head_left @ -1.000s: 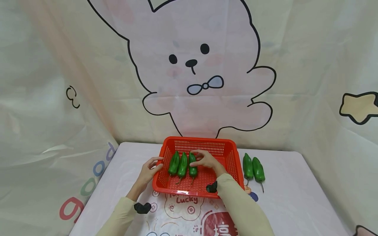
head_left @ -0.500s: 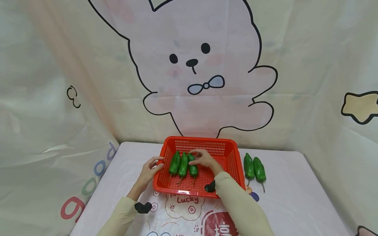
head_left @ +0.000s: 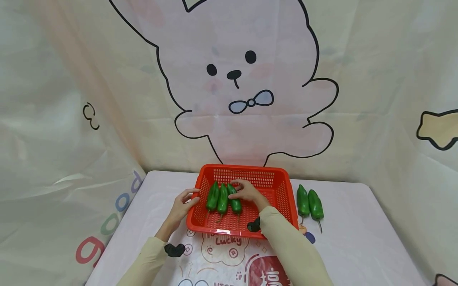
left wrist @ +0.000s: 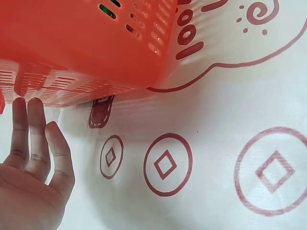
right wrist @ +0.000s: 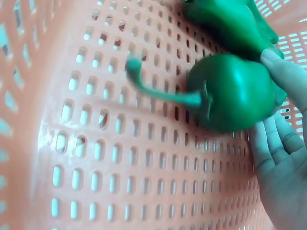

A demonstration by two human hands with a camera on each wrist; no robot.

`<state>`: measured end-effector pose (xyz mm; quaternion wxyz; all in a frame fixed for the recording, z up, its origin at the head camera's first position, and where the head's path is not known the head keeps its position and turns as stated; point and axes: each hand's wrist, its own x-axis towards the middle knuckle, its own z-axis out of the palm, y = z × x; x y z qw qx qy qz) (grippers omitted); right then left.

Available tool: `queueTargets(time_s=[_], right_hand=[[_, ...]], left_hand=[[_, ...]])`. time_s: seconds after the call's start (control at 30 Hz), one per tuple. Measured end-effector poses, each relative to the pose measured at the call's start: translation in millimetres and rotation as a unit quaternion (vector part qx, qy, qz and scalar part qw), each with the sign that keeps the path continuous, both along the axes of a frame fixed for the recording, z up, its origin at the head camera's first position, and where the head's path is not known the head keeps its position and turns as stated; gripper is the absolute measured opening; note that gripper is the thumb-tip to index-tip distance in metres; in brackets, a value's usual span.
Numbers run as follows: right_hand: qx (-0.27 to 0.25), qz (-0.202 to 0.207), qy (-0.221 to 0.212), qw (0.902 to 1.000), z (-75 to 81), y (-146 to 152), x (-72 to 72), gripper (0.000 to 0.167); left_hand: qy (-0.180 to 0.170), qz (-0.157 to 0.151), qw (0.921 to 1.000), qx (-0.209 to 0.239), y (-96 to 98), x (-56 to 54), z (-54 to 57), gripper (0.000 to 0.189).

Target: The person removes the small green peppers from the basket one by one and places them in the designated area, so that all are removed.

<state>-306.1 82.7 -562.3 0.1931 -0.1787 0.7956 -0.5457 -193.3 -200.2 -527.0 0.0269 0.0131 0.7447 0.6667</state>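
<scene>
**Right hand [head_left: 247, 192] pinches a long, glossy green pepper [head_left: 236, 205] in a red, perforated plastic basket [head_left: 247, 233]**

In the head view, the basket stands on the desk [head_left: 350, 222], which has a white printed cloth. Inside it, three peppers lie side by side, and the pinched one is the rightmost. From the right hand it lies at about 8 o'clock. Its long axis is turned a little from the 12-to-6 line: the tip points towards 11, the stem end towards 5. At its 9 o'clock, just beside, is the middle green pepper [head_left: 223, 200], and beyond it the leftmost green pepper [head_left: 212, 197]. The left hand [head_left: 181, 205] is at the 9 o'clock side of the basket, fingers at the rim, so the right hand is clearly nearer. Outside, at 3 o'clock from the right hand, one green pepper [head_left: 302, 203] and another green pepper [head_left: 316, 205] lie on the desk.

In the left wrist view, three fingers of the left hand are straight and slightly spread, pointing to the basket at 12 o'clock. I cannot tell how firmly they touch it.

In the right wrist view, the stem [right wrist: 163, 96] points between 9 and 10 o'clock. The thumb is at the pepper's 2 o'clock side, the other fingers near 5, away from the stem.
</scene>
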Motion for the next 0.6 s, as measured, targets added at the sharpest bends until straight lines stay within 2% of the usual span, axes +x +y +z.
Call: queueTargets(time_s=[0.37, 0.6], right_hand=[[0.002, -0.014, 0.028, 0.9995, 3.8, 6.8, -1.1, 0.047], [-0.026, -0.04, -0.01, 0.9988, 8.8, 7.9, -1.2, 0.05]], left_hand=[[0.009, -0.001, 1.0, 0.0, 0.9, -0.3, -0.9, 0.034], [0.01, -0.002, 0.9999, 0.001, 1.8, 1.6, 0.3, 0.035]])
